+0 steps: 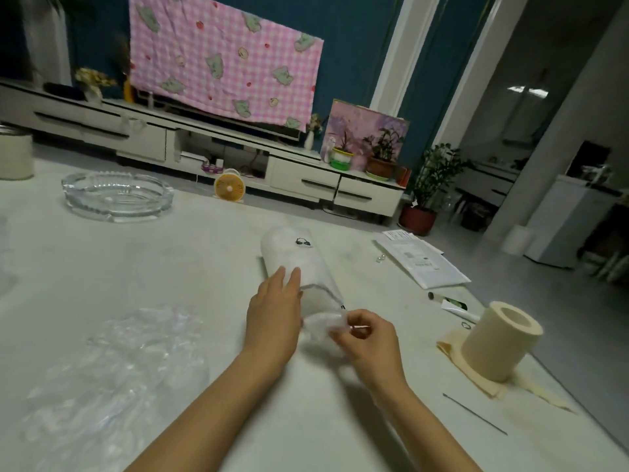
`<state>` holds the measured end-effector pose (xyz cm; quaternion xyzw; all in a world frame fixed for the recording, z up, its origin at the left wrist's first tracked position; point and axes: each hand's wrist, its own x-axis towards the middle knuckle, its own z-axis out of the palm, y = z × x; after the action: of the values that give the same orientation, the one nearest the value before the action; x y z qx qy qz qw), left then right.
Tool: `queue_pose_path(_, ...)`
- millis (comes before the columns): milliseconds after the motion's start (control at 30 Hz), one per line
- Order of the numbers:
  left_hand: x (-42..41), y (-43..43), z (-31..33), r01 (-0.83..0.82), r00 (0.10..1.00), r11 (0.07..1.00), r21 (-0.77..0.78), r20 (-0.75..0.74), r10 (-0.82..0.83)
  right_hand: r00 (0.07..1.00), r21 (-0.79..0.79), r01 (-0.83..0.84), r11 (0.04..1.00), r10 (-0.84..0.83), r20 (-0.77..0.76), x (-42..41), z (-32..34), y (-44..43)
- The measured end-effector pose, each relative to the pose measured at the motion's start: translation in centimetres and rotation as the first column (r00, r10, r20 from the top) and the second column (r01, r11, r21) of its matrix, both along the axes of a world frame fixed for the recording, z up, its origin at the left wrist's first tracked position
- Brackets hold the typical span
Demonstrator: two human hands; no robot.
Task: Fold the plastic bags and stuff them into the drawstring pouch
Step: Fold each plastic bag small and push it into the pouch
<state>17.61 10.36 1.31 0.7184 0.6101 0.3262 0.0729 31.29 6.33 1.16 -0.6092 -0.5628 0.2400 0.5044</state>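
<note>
Clear plastic, a folded bag (323,327), is pinched between the curled fingers and thumb of the right hand (366,338), right at the mouth of the white pouch (299,260). The left hand (272,318) lies beside it with straight fingers flat against the pouch's side; its thumb is hidden. What the pouch holds cannot be seen. Left of that hand lies a crumpled heap of loose bags (136,356), blurred together. Far beyond them sits a glass ashtray (117,195). Right of the right hand stands a paper roll (500,342).

head cam | worn, wide-angle | faces forward and down | close over table (204,250) | far wall (357,46) in view
</note>
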Motion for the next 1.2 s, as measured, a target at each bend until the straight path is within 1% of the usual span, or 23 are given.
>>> queue_pose_path(100, -0.6, 0.3, 0.1, 0.083, 0.995, 0.996, -0.030, 0.058, -0.082, 0.973, 0.130, 0.027, 0.991, -0.056, 0.222, -0.7, -0.3, 2.0)
queue_pose_path(167, -0.8, 0.1, 0.2, 0.128, 0.985, 0.992, -0.019, 0.114, -0.126, 0.946, 0.228, 0.014, 0.974, -0.086, 0.313, -1.4, 0.0, 2.8)
queue_pose_path(200, -0.9, 0.0, 0.2, 0.143, 0.976, 0.990, 0.005, 0.168, -0.142, 0.925, 0.293, 0.014, 0.956, -0.124, 0.359, -1.8, 0.1, 3.2)
queue_pose_path(267, -1.2, -0.2, 0.2, 0.158, 0.939, 0.986, 0.059, 0.299, -0.168, 0.847, 0.472, -0.004, 0.882, -0.248, 0.471, -2.3, 0.3, 4.0)
queue_pose_path(300, -1.4, -0.3, 0.2, 0.168, 0.915, 0.982, 0.085, 0.356, -0.187, 0.808, 0.540, -0.015, 0.842, -0.308, 0.503, -2.4, 0.4, 4.4)
queue_pose_path(333, -1.4, -0.6, 0.3, 0.184, 0.896, 0.977, 0.110, 0.390, -0.213, 0.780, 0.580, -0.016, 0.814, -0.353, 0.516, -2.3, 0.6, 4.6)
queue_pose_path(367, -1.6, -0.9, 0.4, 0.199, 0.887, 0.971, 0.129, 0.397, -0.235, 0.768, 0.591, -0.011, 0.806, -0.372, 0.521, -2.2, 0.8, 4.9)
queue_pose_path(400, -1.6, -1.1, 0.5, 0.217, 0.883, 0.966, 0.139, 0.395, -0.255, 0.763, 0.567, -0.014, 0.823, -0.358, 0.538, -2.0, 0.8, 5.1)
queue_pose_path(433, -1.7, -1.3, 0.7, 0.228, 0.883, 0.964, 0.139, 0.389, -0.265, 0.765, 0.509, -0.031, 0.860, -0.307, 0.566, -1.7, 0.9, 5.4)
queue_pose_path(500, -1.7, -1.5, 0.8, 0.253, 0.882, 0.958, 0.135, 0.374, -0.286, 0.779, 0.315, -0.082, 0.945, -0.136, 0.612, -1.2, 0.9, 5.9)
queue_pose_path(567, -1.7, -1.3, 0.5, 0.280, 0.894, 0.950, 0.136, 0.322, -0.310, 0.794, 0.153, -0.106, 0.982, -0.009, 0.608, -1.2, 0.7, 6.3)
queue_pose_path(600, -1.6, -1.2, 0.3, 0.285, 0.903, 0.949, 0.134, 0.295, -0.313, 0.804, 0.133, -0.101, 0.986, 0.002, 0.595, -1.3, 0.6, 6.4)
queue_pose_path(700, -1.6, -1.1, -0.1, 0.272, 0.911, 0.952, 0.140, 0.282, -0.302, 0.839, 0.190, -0.059, 0.980, -0.055, 0.541, -2.0, 0.6, 6.7)
queue_pose_path(800, -1.3, -1.3, -0.1, 0.262, 0.924, 0.958, 0.120, 0.256, -0.285, 0.854, 0.138, -0.022, 0.990, -0.053, 0.518, -3.2, 0.6, 6.7)
queue_pose_path(867, -1.1, -1.4, -0.1, 0.239, 0.927, 0.962, 0.134, 0.263, -0.267, 0.856, 0.100, 0.044, 0.994, -0.090, 0.508, -4.1, 0.3, 6.7)
queue_pose_path(933, -1.3, -1.3, 0.2, 0.204, 0.939, 0.970, 0.136, 0.255, -0.233, 0.846, 0.059, 0.147, 0.987, -0.156, 0.509, -5.2, 0.4, 7.1)
queue_pose_path(967, -1.3, -1.3, 0.3, 0.175, 0.960, 0.980, 0.094, 0.204, -0.191, 0.838, 0.045, 0.193, 0.980, -0.189, 0.512, -5.7, 0.6, 7.4)
queue_pose_path(1000, -1.4, -1.0, 0.2, 0.136, 0.981, 0.990, 0.036, 0.138, -0.139, 0.830, 0.039, 0.223, 0.974, -0.210, 0.516, -6.1, 0.6, 7.7)
queue_pose_path(1033, -1.5, -1.0, 0.3, 0.090, 0.991, 0.996, -0.004, 0.102, -0.089, 0.821, 0.032, 0.235, 0.972, -0.216, 0.528, -6.4, 0.6, 7.9)
queue_pose_path(1100, -1.5, -0.9, 0.3, 0.045, 0.994, 0.998, -0.045, 0.106, -0.040, 0.804, -0.006, 0.228, 0.974, -0.185, 0.566, -6.6, 0.4, 8.2)
queue_pose_path(1133, -1.7, -1.0, 0.1, 0.041, 0.994, 0.998, -0.041, 0.103, -0.036, 0.798, -0.038, 0.206, 0.978, -0.145, 0.585, -6.7, 0.3, 8.3)
queue_pose_path(1200, -1.8, -1.0, -0.8, 0.070, 0.995, 0.998, -0.005, 0.072, -0.070, 0.793, -0.140, 0.117, 0.983, -0.008, 0.609, -6.3, 0.8, 8.3)
